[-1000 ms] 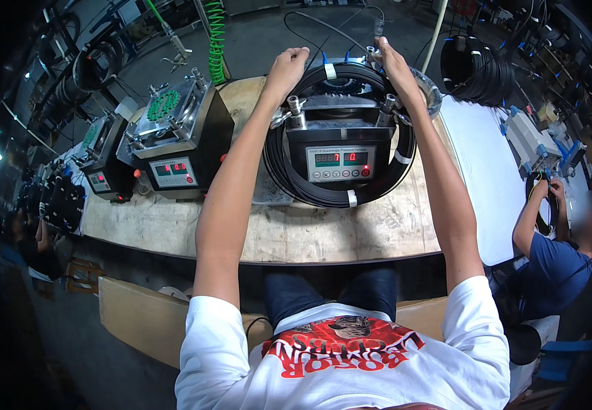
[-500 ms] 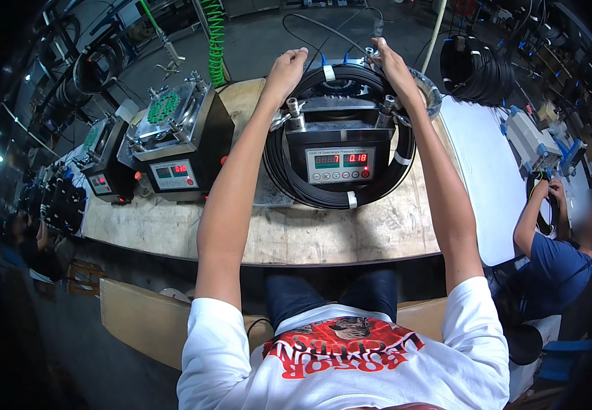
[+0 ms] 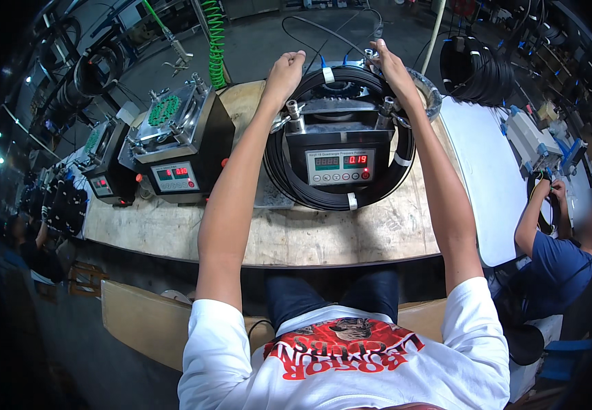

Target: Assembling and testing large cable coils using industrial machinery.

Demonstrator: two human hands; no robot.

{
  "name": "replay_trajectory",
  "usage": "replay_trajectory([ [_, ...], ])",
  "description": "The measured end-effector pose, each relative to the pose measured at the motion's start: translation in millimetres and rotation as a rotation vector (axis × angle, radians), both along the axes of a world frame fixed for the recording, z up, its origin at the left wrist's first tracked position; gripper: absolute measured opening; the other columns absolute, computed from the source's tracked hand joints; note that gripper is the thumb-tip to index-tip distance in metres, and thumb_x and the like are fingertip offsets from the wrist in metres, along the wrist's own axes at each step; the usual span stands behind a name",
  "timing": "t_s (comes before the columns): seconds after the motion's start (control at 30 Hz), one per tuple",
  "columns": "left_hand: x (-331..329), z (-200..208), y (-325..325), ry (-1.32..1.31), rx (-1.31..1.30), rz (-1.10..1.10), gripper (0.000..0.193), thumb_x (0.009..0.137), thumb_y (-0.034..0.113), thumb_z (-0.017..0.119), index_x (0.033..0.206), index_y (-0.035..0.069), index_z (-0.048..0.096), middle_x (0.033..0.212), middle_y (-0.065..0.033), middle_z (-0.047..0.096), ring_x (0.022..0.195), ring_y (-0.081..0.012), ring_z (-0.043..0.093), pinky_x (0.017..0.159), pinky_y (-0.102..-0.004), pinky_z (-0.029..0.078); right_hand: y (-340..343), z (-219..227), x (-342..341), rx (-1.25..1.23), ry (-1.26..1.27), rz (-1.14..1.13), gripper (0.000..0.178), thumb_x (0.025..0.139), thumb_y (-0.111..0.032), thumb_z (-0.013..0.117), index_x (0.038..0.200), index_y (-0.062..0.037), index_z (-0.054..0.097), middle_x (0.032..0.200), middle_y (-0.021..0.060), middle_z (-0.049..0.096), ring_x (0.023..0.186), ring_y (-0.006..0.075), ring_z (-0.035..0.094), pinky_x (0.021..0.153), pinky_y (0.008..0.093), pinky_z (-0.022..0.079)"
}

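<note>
A polishing machine [image 3: 340, 126] with a metal top and lit red digits on its front panel [image 3: 341, 167] stands before me. Metal clamp posts rise at its corners, the front left post [image 3: 296, 117] and front right post [image 3: 385, 113] in plain sight. A coil of black cable [image 3: 296, 191] hangs around the machine, bound with white bands. My left hand [image 3: 285, 76] is closed at the back left corner, whatever it grips hidden behind it. My right hand [image 3: 394, 68] is closed at the back right corner clamp [image 3: 370, 56], its fingers against the metal.
Two similar machines, a nearer one [image 3: 176, 140] and a farther one [image 3: 101, 160], stand to the left on the wooden bench [image 3: 296, 239]. A green coiled hose [image 3: 214, 41] hangs behind. At right, a co-worker [image 3: 556, 266] handles cable beside a white tabletop [image 3: 487, 184].
The red digits on the front panel have changed, and one digit in the left display has gone dark. My hands stay at the back corners with hardly any shift.
</note>
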State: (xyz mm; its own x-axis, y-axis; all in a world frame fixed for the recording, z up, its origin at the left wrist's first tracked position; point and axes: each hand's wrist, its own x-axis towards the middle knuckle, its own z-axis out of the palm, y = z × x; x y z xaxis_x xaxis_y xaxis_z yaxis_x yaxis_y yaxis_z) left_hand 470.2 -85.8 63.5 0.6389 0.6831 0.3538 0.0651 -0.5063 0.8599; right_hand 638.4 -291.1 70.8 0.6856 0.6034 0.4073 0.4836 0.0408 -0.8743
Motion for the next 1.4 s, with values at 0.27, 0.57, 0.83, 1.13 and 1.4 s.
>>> replay_trajectory([
  [0.27,-3,5,-8,0.005,0.009,-0.041,0.055,0.099,0.044,0.052,0.126,-0.004,0.059,0.102,-0.0153,0.069,0.098,-0.0257,0.066,0.091,-0.0329,0.047,1,-2,2,0.089,-0.032,0.025,0.074,0.103,-0.059,0.036,0.139,0.0036,0.052,0.129,0.0198,0.063,0.105,0.0253,0.064,0.097,0.0352,0.047],
  [0.57,-8,10,-16,-0.004,-0.017,-0.025,0.052,0.102,0.04,0.047,0.126,-0.005,0.058,0.114,-0.0201,0.068,0.11,-0.0281,0.064,0.097,-0.0331,0.045,0,-1,-3,0.071,0.009,0.01,0.071,0.104,-0.056,0.037,0.14,0.0036,0.051,0.125,0.0191,0.064,0.106,0.0238,0.064,0.096,0.0325,0.046],
  [0.83,-8,8,-13,-0.04,-0.019,-0.039,0.048,0.102,0.035,0.047,0.126,-0.004,0.057,0.117,-0.0184,0.067,0.11,-0.0259,0.063,0.097,-0.0325,0.044,-1,-3,-1,0.094,-0.109,0.009,0.066,0.105,-0.053,0.038,0.139,0.0016,0.052,0.102,0.0123,0.064,0.094,0.0197,0.059,0.091,0.0318,0.046],
  [1.13,-8,11,-15,-0.027,-0.03,-0.054,0.045,0.101,0.034,0.047,0.127,-0.002,0.056,0.109,-0.0156,0.067,0.103,-0.0235,0.063,0.093,-0.032,0.046,0,-4,1,0.033,-0.08,0.007,0.069,0.104,-0.057,0.036,0.139,0.0008,0.052,0.1,0.0141,0.064,0.099,0.0235,0.06,0.094,0.0329,0.044],
  [1.4,-10,9,-13,-0.025,-0.065,-0.037,0.048,0.101,0.035,0.047,0.128,-0.003,0.056,0.11,-0.0152,0.067,0.106,-0.0241,0.063,0.096,-0.0319,0.045,-1,0,-3,0.012,-0.034,0.055,0.072,0.104,-0.058,0.036,0.138,0.0026,0.053,0.105,0.017,0.065,0.106,0.0257,0.06,0.098,0.034,0.043],
])
